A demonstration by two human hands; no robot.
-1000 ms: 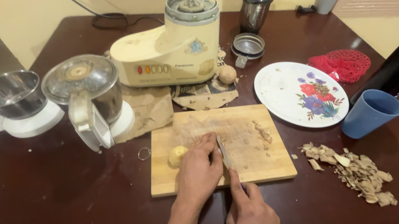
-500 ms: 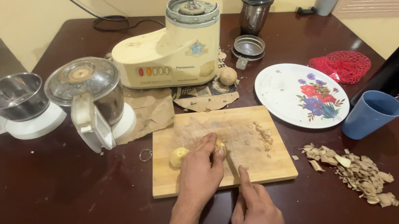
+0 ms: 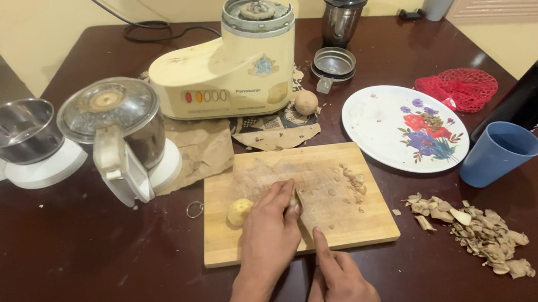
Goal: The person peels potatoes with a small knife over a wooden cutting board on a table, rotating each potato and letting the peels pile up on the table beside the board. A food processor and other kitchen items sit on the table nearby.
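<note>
I look down on a wooden cutting board (image 3: 335, 215) on a dark table (image 3: 74, 272); every place below is given from this board.

My left hand (image 3: 268, 233) lies on the board's near-left part, fingers curled and pressed down on a small pale piece of peeled ginger, mostly hidden under the fingertips. My right hand (image 3: 339, 289) sits just off the board's near edge, closed round a knife handle with the forefinger stretched along the spine. The knife (image 3: 302, 211) has its blade on the board, right beside the left fingertips.

The knife's long axis runs from the near edge toward the far edge, tip pointing away from me. A second peeled ginger lump (image 3: 239, 211) rests on the board just left of my left hand.

I judge the ginger light, firm and fibrous, damp and likely slippery where peeled, so it is best pinned from above with fingertips tucked back from the blade.

Small cut bits (image 3: 355, 181) lie on the board's right part. A heap of peelings (image 3: 480, 229) lies right of the board. A floral plate (image 3: 402, 125) and a blue cup (image 3: 497, 152) are to the far right. Beyond the far edge is a cream mixer-grinder base (image 3: 229, 72); to the far left stand a lidded steel jar (image 3: 117, 134) and an open steel jar (image 3: 15, 139).
</note>
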